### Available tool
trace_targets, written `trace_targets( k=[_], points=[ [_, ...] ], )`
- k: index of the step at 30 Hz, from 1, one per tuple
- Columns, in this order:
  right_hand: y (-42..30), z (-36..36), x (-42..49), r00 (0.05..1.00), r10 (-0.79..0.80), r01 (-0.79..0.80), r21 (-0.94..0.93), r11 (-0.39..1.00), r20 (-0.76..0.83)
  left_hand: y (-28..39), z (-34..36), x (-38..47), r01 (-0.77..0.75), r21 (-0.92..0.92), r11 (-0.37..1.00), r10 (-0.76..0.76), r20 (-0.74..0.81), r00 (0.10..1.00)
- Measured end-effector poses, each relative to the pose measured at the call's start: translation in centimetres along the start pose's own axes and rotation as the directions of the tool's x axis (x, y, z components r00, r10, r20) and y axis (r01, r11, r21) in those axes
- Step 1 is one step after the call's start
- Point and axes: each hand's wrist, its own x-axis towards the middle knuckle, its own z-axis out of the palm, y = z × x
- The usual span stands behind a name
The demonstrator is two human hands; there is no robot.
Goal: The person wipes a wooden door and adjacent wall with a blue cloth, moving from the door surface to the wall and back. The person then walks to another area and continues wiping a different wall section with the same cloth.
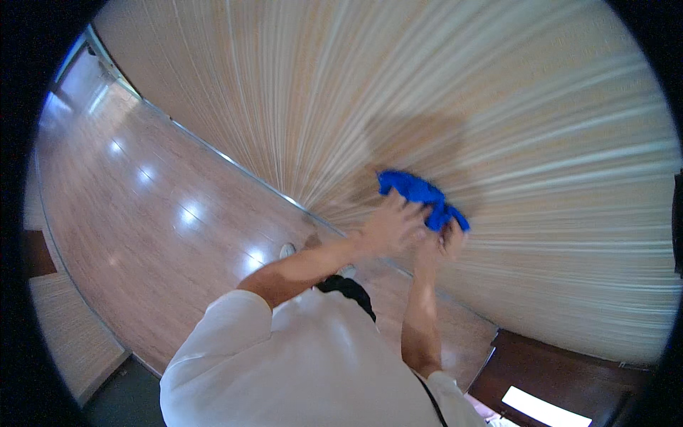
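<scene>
A bunched blue cloth (pixel 413 190) is in front of me, close to or against the striped beige wall (pixel 331 96). My left hand (pixel 392 224) reaches in from the left, and its fingers overlap the cloth's lower edge. At the cloth's right end, the fingers of my right hand (pixel 443 244) are curled around a hanging corner. Both hands are close together and blurred, so the exact finger grip is hard to make out. A soft shadow falls on the wall above the cloth.
Shiny wood-look floor (pixel 176 240) runs along the wall's base, with a thin metal skirting strip (pixel 251 179) between them. My shoes (pixel 288 250) stand near that strip. A dark brown door or panel (pixel 555 368) is at the lower right. Another striped wall (pixel 74 325) stands at the far left.
</scene>
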Motion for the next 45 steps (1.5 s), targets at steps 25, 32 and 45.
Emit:
trace_targets(
  k=[25, 32, 45],
  points=[
    [-5.3, -2.5, 9.2, 0.991, -0.068, 0.065, -0.030, 0.997, -0.111, 5.6, -8.6, 9.2, -0.206, 0.019, 0.978, 0.189, -0.483, 0.855],
    [-7.3, -4.0, 14.4, 0.913, 0.171, -0.035, 0.346, 0.938, -0.370, 8.6, -11.4, 15.0, -0.288, 0.198, 0.937, 0.347, -0.437, 0.830],
    [-7.5, -6.3, 19.3, 0.932, -0.002, 0.148, 0.375, 0.915, -0.362, 12.0, -14.8, 20.5, -0.386, 0.352, 0.853, 0.505, -0.362, 0.784]
  ],
)
